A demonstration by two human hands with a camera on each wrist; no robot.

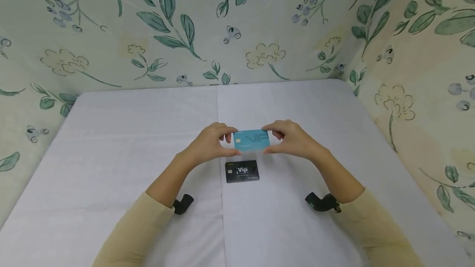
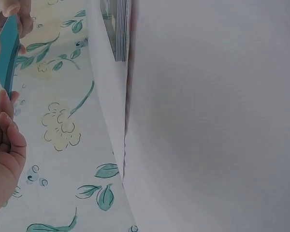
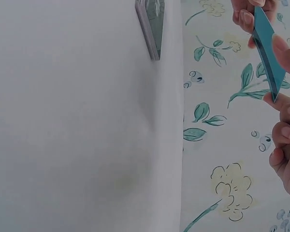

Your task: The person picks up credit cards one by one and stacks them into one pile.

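Above the table, a light-blue VIP card (image 1: 251, 140) is held up between both hands. My left hand (image 1: 208, 145) pinches its left end, thumb at the lower corner and index finger at the upper one. At the right end my right hand (image 1: 295, 140) pinches it the same way. In the left wrist view the blue card (image 2: 7, 53) appears edge-on, with a darker, thick edge. Just below the hands, a black Vip card (image 1: 242, 171) lies flat on the table; the right wrist view shows layered edges on this black stack (image 3: 152, 31).
A white cloth covers the table (image 1: 111, 155), with a crease (image 1: 223, 217) running down its middle. Leaf-and-flower patterned fabric (image 1: 167, 24) rises behind it and at the sides. Black devices (image 1: 322, 202) are strapped at both wrists.
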